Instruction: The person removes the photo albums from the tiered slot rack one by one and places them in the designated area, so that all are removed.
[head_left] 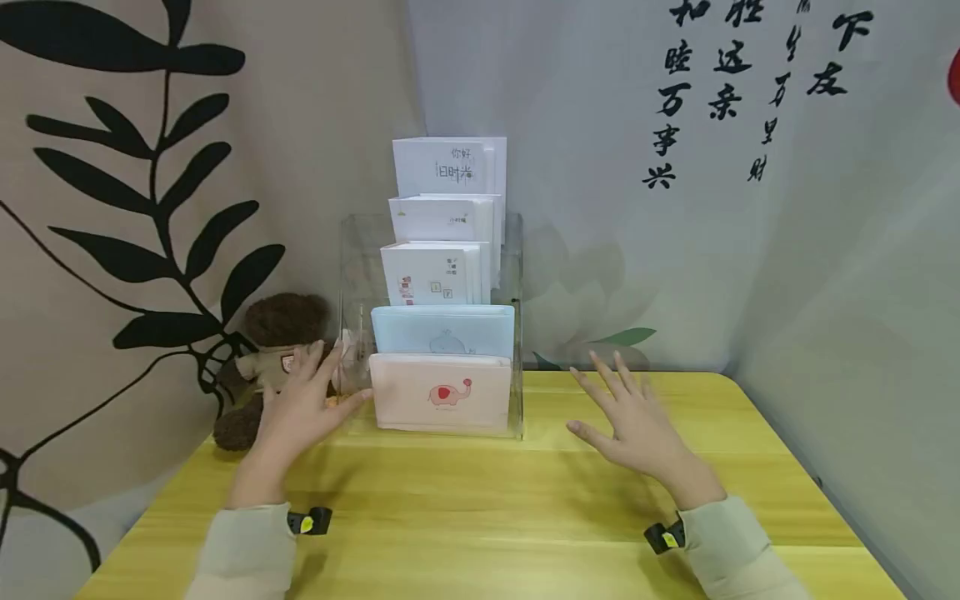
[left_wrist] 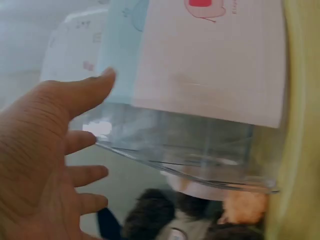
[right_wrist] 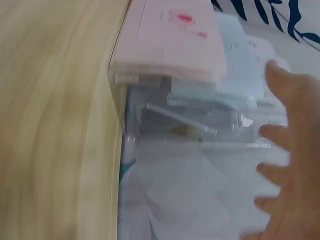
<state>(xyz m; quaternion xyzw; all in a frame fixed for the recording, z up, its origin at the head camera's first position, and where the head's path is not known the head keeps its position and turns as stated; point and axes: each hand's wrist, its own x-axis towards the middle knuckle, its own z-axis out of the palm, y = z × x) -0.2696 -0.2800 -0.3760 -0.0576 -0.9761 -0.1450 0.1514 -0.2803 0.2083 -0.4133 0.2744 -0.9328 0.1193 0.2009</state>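
Note:
A clear tiered stand [head_left: 517,333] holds stacks of cards or thin booklets on the table. In front is a pink stack with a red elephant [head_left: 442,410], and behind it a light blue stack [head_left: 390,329]. Three white stacks rise further back, among them the topmost white stack [head_left: 420,167]. My left hand [head_left: 300,412] is spread at the stand's left side, thumb near the pink stack; whether it touches cannot be told. To the right, apart from the stand, my right hand [head_left: 637,425] hovers with fingers spread. Neither hand holds anything.
A brown plush toy [head_left: 285,321] sits left of the stand, partly behind my left hand. The wooden table [head_left: 480,508] meets a cloth backdrop with printed characters [head_left: 663,100]. Dark leaf shapes [head_left: 127,250] are on the left wall.

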